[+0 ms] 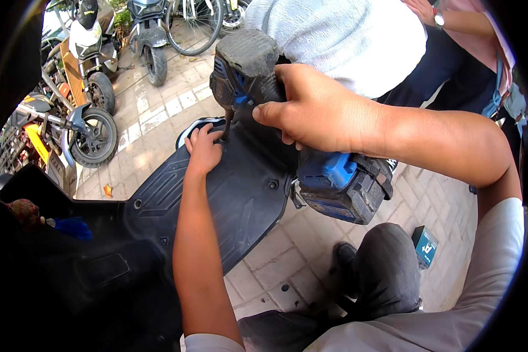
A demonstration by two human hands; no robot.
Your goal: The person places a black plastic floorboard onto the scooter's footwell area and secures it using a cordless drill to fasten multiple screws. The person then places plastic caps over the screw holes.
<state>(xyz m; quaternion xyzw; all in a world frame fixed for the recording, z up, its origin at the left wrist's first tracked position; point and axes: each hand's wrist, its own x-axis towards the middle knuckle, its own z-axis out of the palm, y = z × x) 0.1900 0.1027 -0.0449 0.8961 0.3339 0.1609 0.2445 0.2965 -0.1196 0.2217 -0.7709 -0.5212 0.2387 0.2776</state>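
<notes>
Right hand (320, 111) wrapped tight around the grip of a blue and black cordless drill (287, 117), forefinger stretched forward along the body, battery pack (343, 190) hanging low toward the lap. Bit (226, 126) angled down onto the black plastic scooter panel (240, 193), tip meeting the panel near its far end, right at the fingertips (208, 136) of the left hand (204, 151). Left hand curled and pressing down on the panel, pinching or steadying something small at the bit's tip; too small to tell whether a screw sits there. Panel lying tilted across the lap and over the brick paving (311, 252), not clamped to anything.

Risks, judged from this: bit skating off the fastener and into the left fingertips, since they sit touching the contact point. Drill held at a slant rather than square to the surface, so likely to cam out or chew the screw head. Unsupported panel free to twist or flex under torque, possibly cracking the plastic round the hole. Another person in a light shirt (346, 35) close behind the drill, parked motorcycles (85, 88) off to the left, small teal box (425, 246) on the paving.
</notes>
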